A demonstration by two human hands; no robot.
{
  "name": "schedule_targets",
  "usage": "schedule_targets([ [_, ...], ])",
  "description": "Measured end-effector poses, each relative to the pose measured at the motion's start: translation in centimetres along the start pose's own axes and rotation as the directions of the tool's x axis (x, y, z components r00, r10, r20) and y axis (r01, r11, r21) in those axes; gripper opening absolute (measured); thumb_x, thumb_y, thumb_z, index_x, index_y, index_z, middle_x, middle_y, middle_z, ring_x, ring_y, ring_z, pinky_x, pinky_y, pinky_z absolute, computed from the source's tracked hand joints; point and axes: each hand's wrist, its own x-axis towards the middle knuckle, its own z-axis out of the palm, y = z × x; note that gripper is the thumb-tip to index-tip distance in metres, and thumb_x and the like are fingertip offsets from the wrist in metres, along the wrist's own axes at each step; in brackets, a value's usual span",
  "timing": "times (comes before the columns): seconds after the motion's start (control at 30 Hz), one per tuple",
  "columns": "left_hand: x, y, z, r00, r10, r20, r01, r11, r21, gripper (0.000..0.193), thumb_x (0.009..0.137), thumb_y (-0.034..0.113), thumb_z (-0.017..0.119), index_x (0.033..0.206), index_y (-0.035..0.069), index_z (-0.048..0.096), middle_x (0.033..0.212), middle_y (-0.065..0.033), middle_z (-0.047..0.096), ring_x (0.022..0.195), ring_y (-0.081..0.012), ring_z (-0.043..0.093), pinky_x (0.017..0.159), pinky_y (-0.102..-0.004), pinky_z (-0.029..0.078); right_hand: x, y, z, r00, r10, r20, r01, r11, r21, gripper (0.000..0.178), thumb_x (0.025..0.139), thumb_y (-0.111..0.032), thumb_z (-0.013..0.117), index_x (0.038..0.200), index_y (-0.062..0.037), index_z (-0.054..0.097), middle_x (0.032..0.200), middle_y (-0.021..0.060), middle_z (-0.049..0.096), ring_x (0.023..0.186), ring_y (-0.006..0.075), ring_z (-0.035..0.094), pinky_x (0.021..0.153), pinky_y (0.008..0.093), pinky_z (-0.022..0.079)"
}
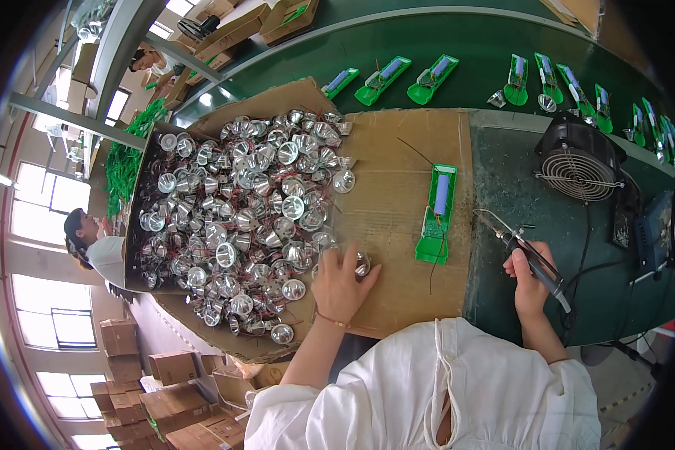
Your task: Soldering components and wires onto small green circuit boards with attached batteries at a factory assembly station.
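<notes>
A shiny silver lamp reflector (363, 264) shows between the thumb and fingers of my left hand (340, 285), which is closed around it at the right edge of a big heap of similar reflectors (259, 202) with thin red wires. My right hand (531, 279) grips a soldering iron (536, 266), its bent metal tip pointing up and left toward the board. Between the hands, a green plastic housing (431, 249) lies on the cardboard. Inside it sit a lavender cylindrical battery (442, 195) and a small circuit board, with dark wires sticking out at both ends.
The cardboard sheet (382, 157) covers the middle of the green bench. Several more green housings (383, 81) line the far side. A black fan (581, 169) and a blue box-shaped unit (656, 232) with cables stand at right. Other people (101, 244) sit at left.
</notes>
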Motion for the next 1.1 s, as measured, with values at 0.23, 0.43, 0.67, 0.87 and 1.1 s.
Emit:
schedule_targets([
  [0.23, 2.0, 2.0, 2.1, 0.982, 0.101, 0.158, -0.102, 0.995, -0.004, 0.025, 0.076, 0.029, 0.064, 0.087, 0.009, 0.055, 0.08, -0.0084, 0.05, 0.077, -0.0251, 0.054, 0.065, -0.0381, 0.047, -0.2, -0.6, 0.6, 0.999, 0.019, 0.034, -0.018, 0.999, -0.032, 0.015, 0.084, -0.01, 0.059, 0.089, 0.0025, 0.053, 0.069, 0.0068, 0.058, 0.058, 0.0093, 0.056, 0.053, 0.0202, 0.046],
  [0.43, 2.1, 1.4, 2.0, 0.896, 0.443, -0.008, -0.426, 0.857, -0.288, 0.021, 0.069, 0.009, 0.063, 0.089, 0.009, 0.058, 0.103, -0.0076, 0.055, 0.1, -0.0261, 0.054, 0.092, -0.045, 0.036, -0.6, -1.1, 0.0, 1.0, 0.024, 0.018, -0.023, 1.0, -0.02, 0.016, 0.084, -0.009, 0.059, 0.09, 0.0033, 0.052, 0.069, 0.0083, 0.059, 0.057, 0.0102, 0.056, 0.053, 0.0209, 0.046],
  [0.67, 2.4, -1.2, 1.5, 0.928, -0.213, 0.306, 0.36, 0.728, -0.583, 0.032, 0.061, 0.017, 0.076, 0.086, 0.005, 0.062, 0.084, -0.008, 0.061, 0.069, -0.0273, 0.057, 0.062, -0.0324, 0.047, -0.8, -1.3, 0.2, 0.998, 0.054, 0.03, -0.054, 0.999, 0.0, 0.016, 0.084, -0.009, 0.059, 0.09, 0.0036, 0.051, 0.068, 0.0089, 0.059, 0.057, 0.0104, 0.056, 0.053, 0.0214, 0.047],
  [0.87, 5.2, 1.1, 0.5, 0.947, 0.112, 0.3, 0.035, 0.894, -0.446, 0.023, 0.071, 0.024, 0.069, 0.083, 0.004, 0.067, 0.081, -0.0091, 0.063, 0.088, -0.0268, 0.056, 0.08, -0.0371, 0.043, -1.1, -1.9, 0.4, 0.998, 0.043, 0.047, -0.042, 0.999, -0.016, 0.016, 0.084, -0.009, 0.059, 0.089, 0.0035, 0.051, 0.068, 0.009, 0.059, 0.058, 0.0103, 0.056, 0.053, 0.0213, 0.047],
  [1.1, 4.6, 2.2, 1.5, 0.847, -0.037, 0.531, 0.429, 0.637, -0.641, 0.013, 0.076, 0.017, 0.066, 0.076, 0.004, 0.068, 0.071, -0.0102, 0.063, 0.07, -0.0238, 0.058, 0.065, -0.0324, 0.045, -1.8, -1.9, 0.3, 0.985, 0.066, 0.162, -0.072, 0.997, 0.036, 0.017, 0.082, -0.009, 0.061, 0.09, 0.0036, 0.052, 0.069, 0.0102, 0.062, 0.06, 0.0112, 0.059, 0.055, 0.0234, 0.049],
])
